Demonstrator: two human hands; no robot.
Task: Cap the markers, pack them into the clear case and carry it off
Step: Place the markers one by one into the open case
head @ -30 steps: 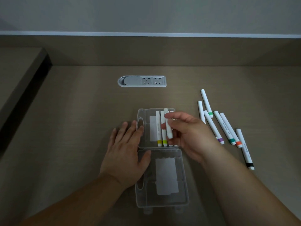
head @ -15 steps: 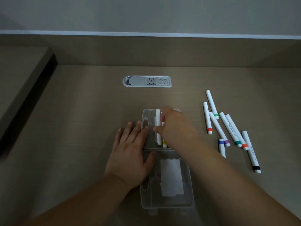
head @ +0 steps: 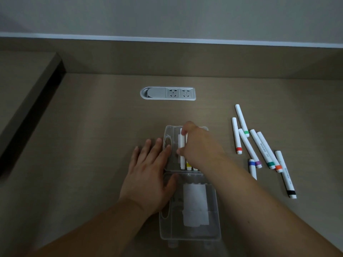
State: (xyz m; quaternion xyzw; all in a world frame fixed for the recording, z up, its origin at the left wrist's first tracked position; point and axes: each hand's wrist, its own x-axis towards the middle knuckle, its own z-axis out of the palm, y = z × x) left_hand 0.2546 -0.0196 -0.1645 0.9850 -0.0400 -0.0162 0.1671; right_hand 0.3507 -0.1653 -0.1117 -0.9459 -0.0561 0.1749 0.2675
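the right hand (head: 201, 145) reaches over the far half of the open clear case (head: 191, 236), and its fingertips (head: 184, 129) and thumb pinch a white marker (head: 182, 145) that lies lengthwise inside that half. the index fingertip sits at the marker's far end and the thumb touches its side nearer the middle, so the barrel runs between the two, against the fingers' left side. the marker's near end lies close to the hinge line between the two halves.

the left hand (head: 148, 173) lies flat with straight, spread fingers, gripping nothing. its fingertips press on the left edge of the far half by the oval handle slot, and its thumb rests on the left edge of the near half.

in the far half, just right of the pinched marker, more markers lie side by side; only their near ends show below the right hand, one with a yellow band (head: 188, 165). how many are hidden under the hand i cannot tell. the near half holds only a white label on its wall.

on the desk (head: 92, 145), well to the right of the case, seven loose markers (head: 263, 149) lie in a rough fan, all capped, with coloured bands.
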